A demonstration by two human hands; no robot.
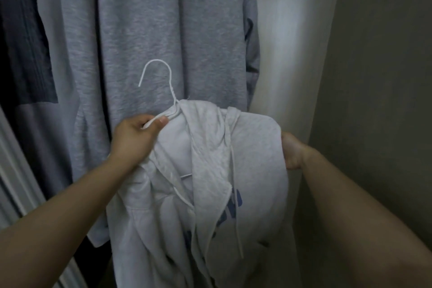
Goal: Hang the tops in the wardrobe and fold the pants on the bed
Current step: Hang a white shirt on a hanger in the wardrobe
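Observation:
A light grey hoodie with blue lettering and white drawstrings hangs partly over a white wire hanger, whose hook points up and left. My left hand pinches the hanger's left arm between thumb and fingers, just beside the hoodie's neck. My right hand grips the hoodie's right shoulder from behind, and its fingers are hidden by the cloth. The hoodie's body droops between my forearms.
Directly behind hangs a grey top in the wardrobe, with a dark garment at the far left. A pale wardrobe side panel and a dim wall stand on the right.

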